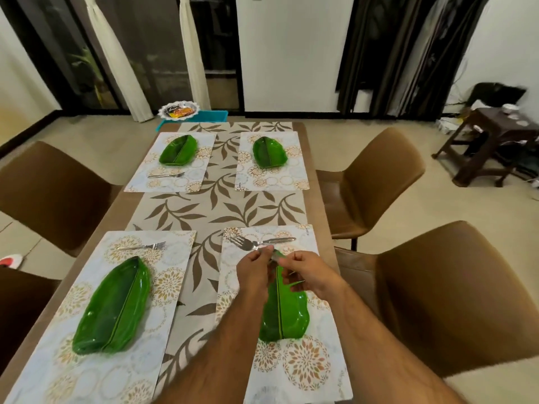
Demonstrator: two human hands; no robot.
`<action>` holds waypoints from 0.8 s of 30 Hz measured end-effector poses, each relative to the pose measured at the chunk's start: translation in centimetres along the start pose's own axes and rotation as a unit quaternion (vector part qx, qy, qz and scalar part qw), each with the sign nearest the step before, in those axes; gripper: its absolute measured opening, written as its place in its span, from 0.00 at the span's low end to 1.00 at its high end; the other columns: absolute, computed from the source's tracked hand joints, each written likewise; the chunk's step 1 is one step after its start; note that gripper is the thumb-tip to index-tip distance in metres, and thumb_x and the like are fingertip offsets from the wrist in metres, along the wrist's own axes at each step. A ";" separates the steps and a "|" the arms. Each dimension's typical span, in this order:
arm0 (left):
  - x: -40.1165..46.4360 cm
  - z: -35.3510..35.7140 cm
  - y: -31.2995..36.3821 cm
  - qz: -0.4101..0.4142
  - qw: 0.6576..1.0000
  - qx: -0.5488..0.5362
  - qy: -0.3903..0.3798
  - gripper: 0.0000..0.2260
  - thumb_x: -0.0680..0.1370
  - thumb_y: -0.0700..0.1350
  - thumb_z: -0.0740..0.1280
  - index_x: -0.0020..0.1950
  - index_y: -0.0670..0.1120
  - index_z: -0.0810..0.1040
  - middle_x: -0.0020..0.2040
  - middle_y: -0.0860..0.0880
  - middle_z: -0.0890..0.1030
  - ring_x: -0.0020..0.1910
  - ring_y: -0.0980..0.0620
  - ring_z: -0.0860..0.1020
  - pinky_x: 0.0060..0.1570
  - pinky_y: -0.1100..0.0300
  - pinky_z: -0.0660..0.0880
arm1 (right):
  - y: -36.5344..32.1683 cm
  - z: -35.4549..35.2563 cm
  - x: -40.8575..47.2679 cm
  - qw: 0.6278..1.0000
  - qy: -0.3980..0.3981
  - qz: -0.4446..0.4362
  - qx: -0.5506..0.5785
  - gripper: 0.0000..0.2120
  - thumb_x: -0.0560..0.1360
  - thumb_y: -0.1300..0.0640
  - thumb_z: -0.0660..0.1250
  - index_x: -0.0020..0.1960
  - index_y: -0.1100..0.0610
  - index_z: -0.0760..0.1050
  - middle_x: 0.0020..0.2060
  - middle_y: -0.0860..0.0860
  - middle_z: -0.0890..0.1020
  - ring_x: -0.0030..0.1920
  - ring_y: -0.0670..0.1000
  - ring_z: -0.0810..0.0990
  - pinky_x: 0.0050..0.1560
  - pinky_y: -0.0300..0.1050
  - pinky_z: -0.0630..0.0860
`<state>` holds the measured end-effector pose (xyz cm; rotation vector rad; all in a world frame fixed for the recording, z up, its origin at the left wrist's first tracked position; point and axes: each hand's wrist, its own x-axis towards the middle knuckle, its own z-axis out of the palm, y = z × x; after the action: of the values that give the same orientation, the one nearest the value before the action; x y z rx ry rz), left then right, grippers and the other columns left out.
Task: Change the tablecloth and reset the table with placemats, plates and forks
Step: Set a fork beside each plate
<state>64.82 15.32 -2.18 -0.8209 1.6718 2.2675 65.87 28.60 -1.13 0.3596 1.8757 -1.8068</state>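
A leaf-patterned tablecloth [221, 211] covers the table and carries several floral placemats, each with a green leaf-shaped plate. Forks lie above the near-left plate [113, 307], where one fork [143, 246] points right, and below the far-left plate [178, 150], where another fork [166, 175] rests. The far-right placemat [271, 182] holds only its plate [269, 151]. Over the near-right plate [288, 313], my left hand [253, 272] pinches the neck of a fork [259, 243] at the top of the near-right placemat [320, 345]. My right hand [309, 275] grips a second metal fork, mostly hidden.
Brown chairs stand at the left [52, 193], far right [376, 176] and near right [452, 287]. A teal tray [210, 114] and a white dish [179, 110] with packets sit beyond the table's far end. A dark wooden stool [495, 135] stands on the floor at the right.
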 end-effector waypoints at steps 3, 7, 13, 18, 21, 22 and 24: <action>-2.9 1.2 -0.4 0.006 1.000 0.015 -0.004 0.06 0.76 0.44 0.72 0.43 0.42 0.80 0.28 0.48 0.74 0.24 0.54 0.69 0.22 0.63 0.66 | 0.9 -1.2 -3.2 0.999 0.033 -0.008 0.012 0.08 0.78 0.59 0.69 0.41 0.57 0.74 0.33 0.53 0.78 0.30 0.48 0.77 0.32 0.42 0.75; -7.5 4.3 -1.4 0.013 0.999 -0.006 -0.037 0.06 0.76 0.45 0.72 0.48 0.43 0.81 0.37 0.48 0.82 0.37 0.52 0.78 0.33 0.59 0.75 | 1.1 -4.1 -8.1 0.993 0.068 -0.024 0.094 0.07 0.80 0.56 0.64 0.46 0.58 0.76 0.32 0.51 0.78 0.31 0.49 0.77 0.32 0.42 0.74; -13.8 12.1 -5.5 0.009 0.996 -0.071 -0.056 0.08 0.79 0.47 0.68 0.43 0.45 0.77 0.30 0.49 0.80 0.26 0.56 0.77 0.24 0.65 0.71 | 2.6 -12.4 -16.3 0.985 0.118 -0.076 0.098 0.10 0.81 0.55 0.64 0.44 0.58 0.78 0.33 0.52 0.81 0.34 0.49 0.80 0.36 0.44 0.76; -19.1 22.6 -12.5 0.010 0.997 -0.060 -0.043 0.08 0.78 0.49 0.70 0.43 0.46 0.79 0.31 0.48 0.82 0.34 0.52 0.79 0.36 0.58 0.73 | 5.8 -24.0 -22.6 0.980 0.163 -0.077 0.080 0.08 0.79 0.55 0.67 0.45 0.58 0.80 0.35 0.53 0.82 0.33 0.48 0.80 0.34 0.43 0.77; -22.3 29.1 -15.9 -0.008 0.995 -0.080 -0.051 0.07 0.78 0.47 0.70 0.45 0.44 0.79 0.30 0.48 0.82 0.30 0.53 0.79 0.32 0.60 0.73 | 7.5 -31.4 -25.3 0.971 0.190 -0.069 0.130 0.05 0.78 0.59 0.67 0.46 0.59 0.80 0.34 0.53 0.82 0.32 0.48 0.80 0.31 0.41 0.76; -23.2 30.8 -16.3 -0.014 0.995 -0.083 -0.057 0.06 0.78 0.46 0.70 0.46 0.43 0.79 0.31 0.48 0.82 0.30 0.53 0.79 0.31 0.61 0.74 | 7.8 -33.4 -25.8 0.969 0.191 -0.064 0.147 0.04 0.79 0.60 0.66 0.47 0.59 0.79 0.34 0.53 0.83 0.32 0.49 0.81 0.31 0.42 0.76; -24.1 33.9 -17.0 -0.017 0.995 -0.079 -0.063 0.06 0.78 0.46 0.70 0.47 0.43 0.79 0.35 0.46 0.83 0.34 0.52 0.81 0.33 0.60 0.76 | 8.0 -36.8 -26.3 0.966 0.185 -0.057 0.171 0.05 0.79 0.61 0.66 0.51 0.61 0.78 0.36 0.54 0.84 0.33 0.50 0.82 0.32 0.42 0.77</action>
<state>82.19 56.29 4.01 -0.7156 1.4289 2.3979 85.62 69.57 5.47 0.7728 1.8430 -2.2766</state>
